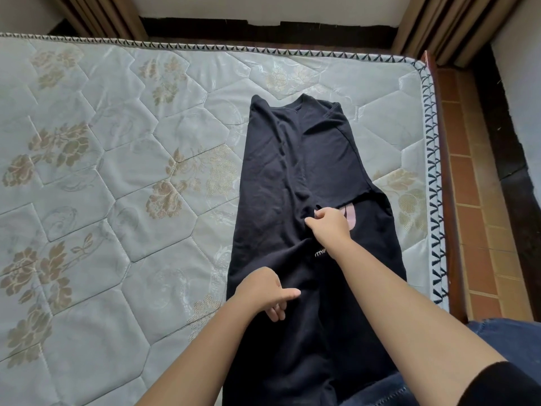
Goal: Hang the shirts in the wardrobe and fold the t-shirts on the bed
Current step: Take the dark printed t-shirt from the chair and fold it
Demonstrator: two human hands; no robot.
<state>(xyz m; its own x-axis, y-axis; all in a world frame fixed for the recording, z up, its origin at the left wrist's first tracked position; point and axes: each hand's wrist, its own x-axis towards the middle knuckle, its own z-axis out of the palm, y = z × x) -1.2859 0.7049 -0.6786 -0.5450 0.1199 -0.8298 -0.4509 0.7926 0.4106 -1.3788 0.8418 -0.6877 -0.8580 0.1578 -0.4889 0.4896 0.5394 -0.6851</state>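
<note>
Currently you are pinching the black t-shirt (316,159) at its middle with your right hand (330,224), fingers curling round a small gather of cloth just beside the pink print (349,216). Your left hand (263,291) is resting lower on the shirt, fingers curling under, thumb pointing out; cannot tell whether it is gripping cloth. Shirt is lying lengthwise on the bed (117,200), near its right edge, collar toward the far edge, hem running off the near edge toward you.

Risk: lifting from one pinch point is likely dragging only the top layer, bunching the ridge down the middle and skewing the fold. Overhanging hem may be pulling the shirt off the near edge.
</note>
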